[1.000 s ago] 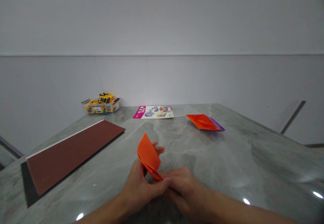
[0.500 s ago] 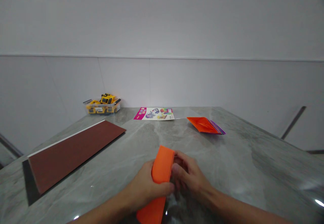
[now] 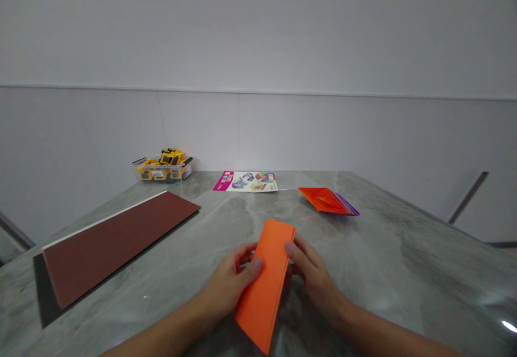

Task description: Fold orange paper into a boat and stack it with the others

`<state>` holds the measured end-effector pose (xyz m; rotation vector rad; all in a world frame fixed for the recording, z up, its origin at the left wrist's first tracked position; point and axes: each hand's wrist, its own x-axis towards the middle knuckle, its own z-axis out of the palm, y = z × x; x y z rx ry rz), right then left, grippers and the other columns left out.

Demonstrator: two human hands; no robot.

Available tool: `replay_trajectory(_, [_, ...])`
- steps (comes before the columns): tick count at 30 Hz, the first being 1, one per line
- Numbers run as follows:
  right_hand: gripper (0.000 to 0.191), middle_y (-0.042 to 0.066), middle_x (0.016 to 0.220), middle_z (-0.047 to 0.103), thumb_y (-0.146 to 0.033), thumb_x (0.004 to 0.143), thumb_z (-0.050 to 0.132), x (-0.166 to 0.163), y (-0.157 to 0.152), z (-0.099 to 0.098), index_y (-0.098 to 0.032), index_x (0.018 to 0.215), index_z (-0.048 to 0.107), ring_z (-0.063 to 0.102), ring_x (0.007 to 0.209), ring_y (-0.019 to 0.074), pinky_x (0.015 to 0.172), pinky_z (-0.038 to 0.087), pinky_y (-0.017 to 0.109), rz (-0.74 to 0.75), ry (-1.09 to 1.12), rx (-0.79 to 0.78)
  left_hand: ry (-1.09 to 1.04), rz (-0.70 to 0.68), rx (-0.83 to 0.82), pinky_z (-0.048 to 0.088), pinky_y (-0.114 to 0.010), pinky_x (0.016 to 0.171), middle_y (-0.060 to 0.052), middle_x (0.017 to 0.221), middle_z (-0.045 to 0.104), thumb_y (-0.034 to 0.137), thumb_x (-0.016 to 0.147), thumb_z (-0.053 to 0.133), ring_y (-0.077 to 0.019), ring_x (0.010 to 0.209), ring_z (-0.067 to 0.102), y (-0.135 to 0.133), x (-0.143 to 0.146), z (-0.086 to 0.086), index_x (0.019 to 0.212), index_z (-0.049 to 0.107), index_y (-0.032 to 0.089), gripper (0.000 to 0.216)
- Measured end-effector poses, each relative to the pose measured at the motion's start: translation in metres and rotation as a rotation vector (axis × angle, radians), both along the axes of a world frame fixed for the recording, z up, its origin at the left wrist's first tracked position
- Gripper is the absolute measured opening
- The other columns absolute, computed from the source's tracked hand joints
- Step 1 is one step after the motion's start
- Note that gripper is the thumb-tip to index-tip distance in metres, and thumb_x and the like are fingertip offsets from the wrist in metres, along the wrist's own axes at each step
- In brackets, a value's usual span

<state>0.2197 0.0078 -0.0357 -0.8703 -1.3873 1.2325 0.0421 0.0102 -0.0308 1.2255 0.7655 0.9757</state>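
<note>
A folded orange sheet of paper (image 3: 267,287), long and narrow, is held up slightly tilted at the near middle of the table. My left hand (image 3: 232,279) grips its left edge, thumb lying on the front face and fingers behind. On the right edge, near the top, my right hand (image 3: 313,276) pinches the paper with the thumb in front; its other fingers are partly hidden behind. Thin layers show along the right side of the paper.
On the grey marble-patterned table (image 3: 226,222) a dark red board (image 3: 121,246) lies at left. Farther back stand a clear box of yellow toy vehicles (image 3: 165,168), a printed sheet (image 3: 250,181) and a stack of coloured paper (image 3: 325,201), orange on top. A white wall (image 3: 258,50) rises behind.
The orange paper has moved up and right and now shows its broad face more. My left thumb has shifted to its left part; my right thumb now presses on its right edge.
</note>
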Motion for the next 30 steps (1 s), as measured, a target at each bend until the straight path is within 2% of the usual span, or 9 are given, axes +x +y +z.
replay_trajectory(5, [0.021, 0.005, 0.091, 0.069, -0.03, 0.093, 0.051, 0.006, -0.004, 0.01, -0.02, 0.101, 0.068, 0.062, 0.081, 0.0192, 0.074, 0.051, 0.031, -0.155, -0.271, 0.448, 0.023, 0.328, 0.114, 0.048, -0.023, 0.072, -0.002, 0.08, 0.069, 0.032, 0.076, 0.072, -0.0155, 0.075, 0.062, 0.015, -0.011, 0.003, 0.083, 0.067, 0.016, 0.018])
replay_trajectory(8, [0.028, 0.004, 0.105, 0.07, -0.016, 0.094, 0.048, 0.012, -0.003, 0.014, -0.027, 0.114, 0.065, 0.063, 0.094, 0.0203, 0.085, 0.05, 0.036, -0.124, -0.338, 0.751, 0.028, 0.505, 0.171, 0.048, -0.022, 0.076, -0.001, 0.08, 0.068, 0.031, 0.076, 0.072, -0.0151, 0.08, 0.061, 0.017, -0.018, 0.012, 0.078, 0.068, 0.016, 0.016])
replay_trajectory(10, [0.039, 0.004, 0.12, 0.066, -0.01, 0.094, 0.044, 0.016, -0.001, 0.013, -0.03, 0.123, 0.061, 0.057, 0.112, 0.0214, 0.096, 0.046, 0.04, -0.097, -0.367, 0.902, -0.074, 0.497, 0.056, 0.051, -0.028, 0.079, -0.003, 0.087, 0.068, 0.035, 0.078, 0.069, -0.018, 0.085, 0.063, 0.016, -0.02, 0.016, 0.083, 0.068, 0.016, 0.02])
replay_trajectory(12, [0.043, 0.004, 0.128, 0.062, -0.008, 0.093, 0.043, 0.02, 0.003, 0.009, -0.032, 0.126, 0.059, 0.05, 0.124, 0.0217, 0.104, 0.04, 0.044, -0.078, -0.43, 0.964, -0.219, 0.298, -0.19, 0.054, -0.035, 0.077, -0.008, 0.095, 0.069, 0.045, 0.083, 0.061, -0.0218, 0.083, 0.066, 0.015, -0.018, 0.017, 0.095, 0.068, 0.013, 0.034])
replay_trajectory(14, [0.043, 0.003, 0.13, 0.061, -0.008, 0.092, 0.045, 0.023, 0.008, 0.003, -0.033, 0.123, 0.061, 0.045, 0.13, 0.0221, 0.107, 0.036, 0.048, -0.009, -0.522, 0.949, -0.292, 0.063, -0.415, 0.058, -0.038, 0.071, -0.014, 0.098, 0.07, 0.05, 0.088, 0.051, -0.0237, 0.078, 0.069, 0.013, -0.015, 0.014, 0.105, 0.065, 0.009, 0.046])
replay_trajectory(16, [0.039, 0.003, 0.131, 0.06, -0.012, 0.09, 0.052, 0.024, 0.011, 0.0, -0.032, 0.122, 0.063, 0.042, 0.133, 0.024, 0.108, 0.034, 0.052, 0.099, -0.645, 0.865, -0.253, -0.023, -0.499, 0.059, -0.033, 0.062, -0.015, 0.09, 0.071, 0.042, 0.089, 0.051, -0.0228, 0.071, 0.07, 0.01, -0.01, 0.009, 0.108, 0.063, 0.006, 0.042])
replay_trajectory(18, [0.039, 0.006, 0.135, 0.056, -0.028, 0.085, 0.065, 0.024, 0.012, 0.0, -0.03, 0.124, 0.062, 0.039, 0.134, 0.0284, 0.108, 0.032, 0.056, 0.206, -0.77, 0.725, -0.17, 0.032, -0.493, 0.058, -0.026, 0.052, -0.013, 0.08, 0.072, 0.026, 0.087, 0.056, -0.0202, 0.062, 0.07, 0.008, -0.007, 0.005, 0.107, 0.062, 0.005, 0.03])
replay_trajectory(22, [0.069, 0.013, 0.142, 0.047, -0.056, 0.069, 0.074, 0.023, 0.01, 0.01, -0.024, 0.128, 0.059, 0.035, 0.136, 0.0348, 0.11, 0.022, 0.062, 0.285, -0.899, 0.53, -0.112, 0.089, -0.464, 0.058, -0.022, 0.048, -0.015, 0.081, 0.073, 0.015, 0.086, 0.057, -0.0177, 0.059, 0.07, 0.007, -0.006, 0.004, 0.111, 0.059, 0.003, 0.028])
replay_trajectory(30, [0.063, 0.011, 0.143, 0.046, -0.053, 0.077, 0.068, 0.023, 0.008, 0.015, -0.023, 0.13, 0.056, 0.033, 0.137, 0.0318, 0.112, 0.02, 0.059, 0.237, -0.93, 0.523, -0.136, 0.067, -0.451, 0.058, -0.021, 0.048, -0.017, 0.082, 0.073, 0.014, 0.087, 0.055, -0.0173, 0.058, 0.07, 0.007, -0.006, 0.007, 0.108, 0.062, 0.0, 0.026])
